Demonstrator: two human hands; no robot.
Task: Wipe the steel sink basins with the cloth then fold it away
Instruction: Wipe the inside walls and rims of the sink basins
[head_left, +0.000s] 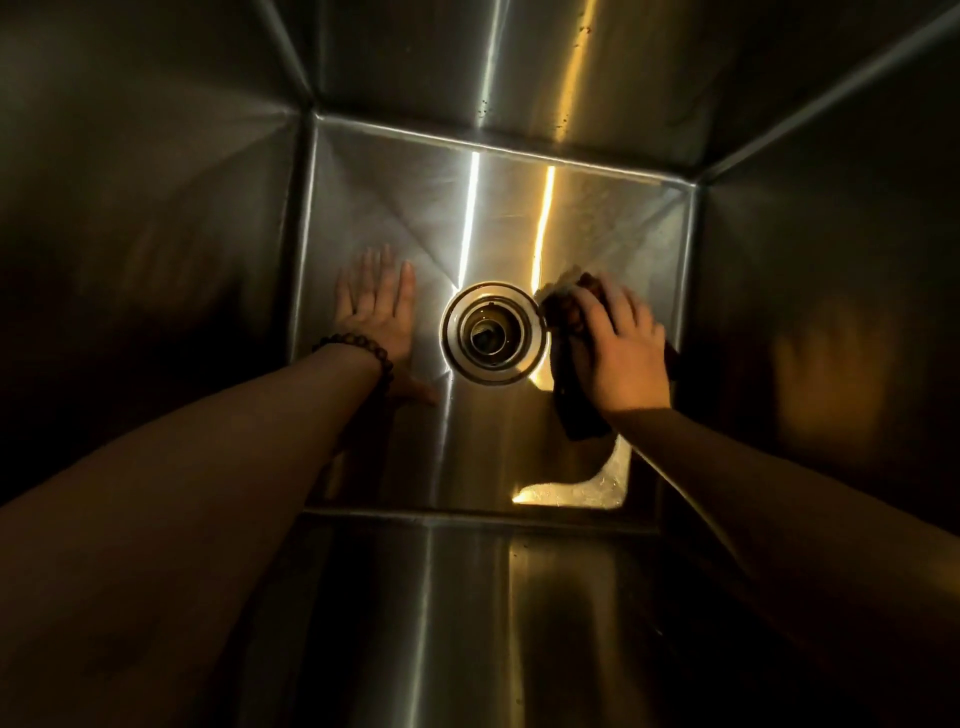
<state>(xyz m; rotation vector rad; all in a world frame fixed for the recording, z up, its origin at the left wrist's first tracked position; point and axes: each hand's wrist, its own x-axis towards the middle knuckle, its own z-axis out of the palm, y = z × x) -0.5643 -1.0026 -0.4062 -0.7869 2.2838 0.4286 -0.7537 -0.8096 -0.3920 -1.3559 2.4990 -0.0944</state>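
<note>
Right hand (621, 353) palm down on a dark cloth (574, 402), fingers curled over its far end, pressing it onto the basin floor; fingertips a bit blurred. Cloth lies just right of the drain (492, 334), its far edge touching or overlapping the drain's outer ring, near end sticking out from under the wrist toward the camera. Cloth colour dark brown or black, hard to say in this light

Left hand (376, 312) open and flat, fingers spread and pointing away from the camera, palm on the basin floor left of the drain, holding nothing. Gap between it and the drain ring. Dark beaded bracelet (358, 348) on the left wrist. Both forearms bare, reaching down into the basin from the bottom corners of the view

Drain is round, steel, concentric rings, dark hole at centre, sits about mid-floor. Sink basin (415, 208) is deep steel, square floor with diagonal creases running to the drain, four tall walls. Two bright light streaks cross the far wall and floor, one white, one yellow. Bright patch on the floor near the front right corner. Blurred reflection of the right hand on the right wall. Walls mostly dark
</note>
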